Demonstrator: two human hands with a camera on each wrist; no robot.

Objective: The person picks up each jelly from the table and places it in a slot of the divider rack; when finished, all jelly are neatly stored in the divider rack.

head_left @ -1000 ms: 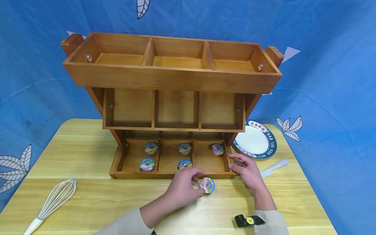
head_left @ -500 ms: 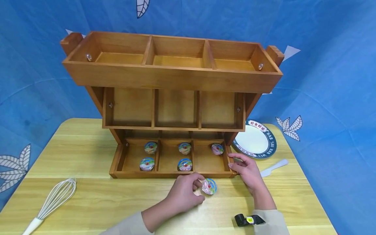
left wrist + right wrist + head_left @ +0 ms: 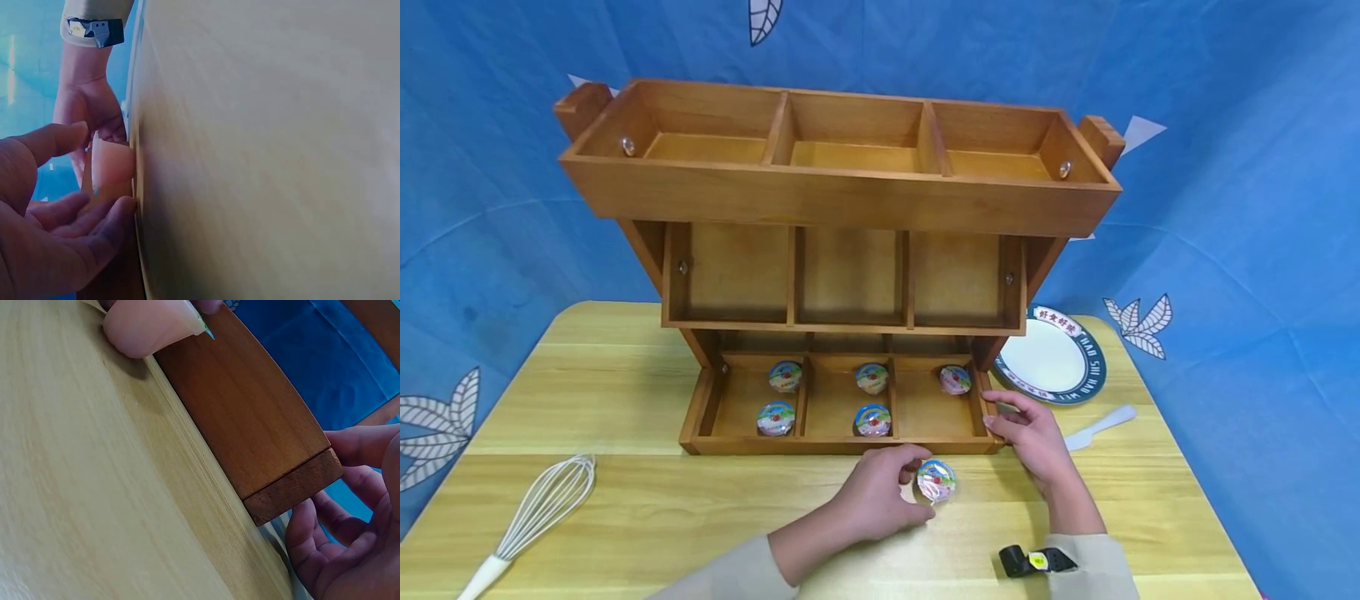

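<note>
My left hand (image 3: 883, 492) is spread around a pink jelly cup (image 3: 936, 481) with a printed foil lid, on the table before the lowest tray. In the left wrist view, gaps show between its thumb, fingers and the cup (image 3: 114, 164). My right hand (image 3: 1033, 433) grips the right end of the lowest tray (image 3: 842, 447), thumb and finger at the wall's upper edge. That wooden tray end (image 3: 294, 486) fills the space by the curled fingers in the right wrist view. Two jelly cups sit in the left compartment, two in the middle, and one jelly cup (image 3: 955, 380) in the right.
Above rise the middle tray (image 3: 850, 327) and top tray (image 3: 842, 196) of the tiered wooden box. A rimmed plate (image 3: 1093, 367) and a white spreader (image 3: 1101, 427) lie at the right. A whisk (image 3: 542, 508) lies at the left.
The jelly cup by my left hand has shifted slightly right and toward me, and its lid has turned. My left hand has followed it a little, its fingers spreading. My right hand stays put.
</note>
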